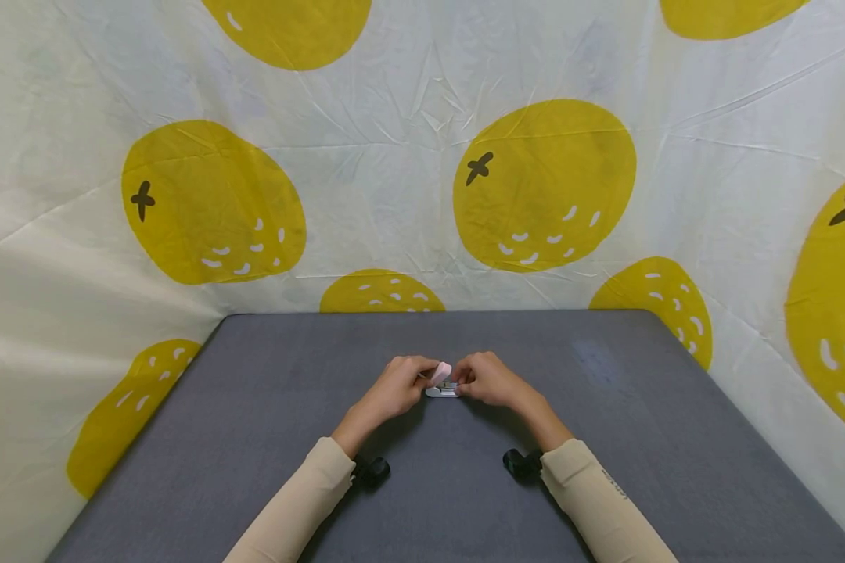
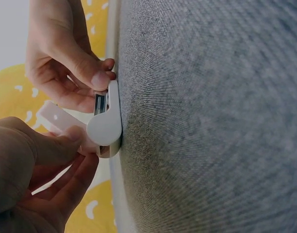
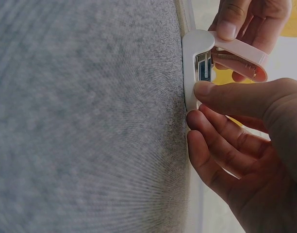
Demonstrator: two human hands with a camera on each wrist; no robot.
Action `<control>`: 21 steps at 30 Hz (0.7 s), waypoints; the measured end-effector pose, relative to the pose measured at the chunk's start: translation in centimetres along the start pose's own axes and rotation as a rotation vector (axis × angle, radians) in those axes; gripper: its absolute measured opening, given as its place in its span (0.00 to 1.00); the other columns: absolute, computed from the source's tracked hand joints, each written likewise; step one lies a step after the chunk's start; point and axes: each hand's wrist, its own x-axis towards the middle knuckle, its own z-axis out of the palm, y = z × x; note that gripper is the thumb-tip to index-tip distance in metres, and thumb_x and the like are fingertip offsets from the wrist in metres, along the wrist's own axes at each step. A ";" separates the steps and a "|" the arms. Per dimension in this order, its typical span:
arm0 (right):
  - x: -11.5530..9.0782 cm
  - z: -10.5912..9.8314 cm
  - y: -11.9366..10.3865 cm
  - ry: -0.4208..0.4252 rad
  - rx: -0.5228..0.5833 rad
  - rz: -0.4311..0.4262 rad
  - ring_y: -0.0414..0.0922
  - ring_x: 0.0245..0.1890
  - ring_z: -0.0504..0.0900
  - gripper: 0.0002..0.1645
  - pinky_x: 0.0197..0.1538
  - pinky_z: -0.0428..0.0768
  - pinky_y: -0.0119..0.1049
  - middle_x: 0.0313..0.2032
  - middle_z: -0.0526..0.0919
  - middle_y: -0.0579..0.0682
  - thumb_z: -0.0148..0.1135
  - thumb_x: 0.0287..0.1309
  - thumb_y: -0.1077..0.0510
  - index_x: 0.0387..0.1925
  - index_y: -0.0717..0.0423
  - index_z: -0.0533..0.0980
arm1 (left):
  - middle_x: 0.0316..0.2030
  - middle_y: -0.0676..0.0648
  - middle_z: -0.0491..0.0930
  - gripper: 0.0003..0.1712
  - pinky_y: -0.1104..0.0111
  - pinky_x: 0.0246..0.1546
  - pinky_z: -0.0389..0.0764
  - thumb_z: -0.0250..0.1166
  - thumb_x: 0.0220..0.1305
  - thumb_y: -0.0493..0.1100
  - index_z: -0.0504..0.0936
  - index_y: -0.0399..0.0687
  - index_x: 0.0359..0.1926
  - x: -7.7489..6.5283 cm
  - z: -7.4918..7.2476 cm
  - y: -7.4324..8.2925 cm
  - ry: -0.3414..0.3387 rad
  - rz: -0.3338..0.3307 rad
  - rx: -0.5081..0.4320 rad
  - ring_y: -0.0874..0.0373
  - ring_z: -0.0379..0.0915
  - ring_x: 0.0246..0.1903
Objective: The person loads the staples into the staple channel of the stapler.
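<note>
A small stapler with a white base [image 1: 442, 393] and a pink top arm [image 3: 243, 54] sits on the grey table, its top arm swung up. The metal staple channel [image 3: 204, 67] lies exposed, and a spring shows under the raised arm. My left hand [image 1: 397, 385] pinches the pink arm near the hinge between thumb and fingers. At the opposite end, my right hand [image 1: 494, 380] grips the front of the base, its thumb [image 3: 205, 89] at the channel's end and fingertips beneath. Whether loose staples lie under the right fingers cannot be seen.
The grey cloth-covered table [image 1: 422, 485] spreads around both hands. Behind it and along its sides hangs a white curtain [image 1: 380, 188] printed with yellow fruit. Black wrist cameras [image 1: 373, 473] hang below both forearms, close above the table.
</note>
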 end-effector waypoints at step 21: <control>-0.1 0.3 0.3 -0.016 0.037 0.005 0.34 0.23 0.78 0.04 0.28 0.76 0.29 0.30 0.88 0.47 0.73 0.61 0.60 0.38 0.54 0.87 | 0.50 0.47 0.89 0.20 0.69 0.41 0.84 0.64 0.68 0.29 0.88 0.48 0.57 -0.2 0.3 -0.2 -0.001 0.036 0.011 0.57 0.86 0.45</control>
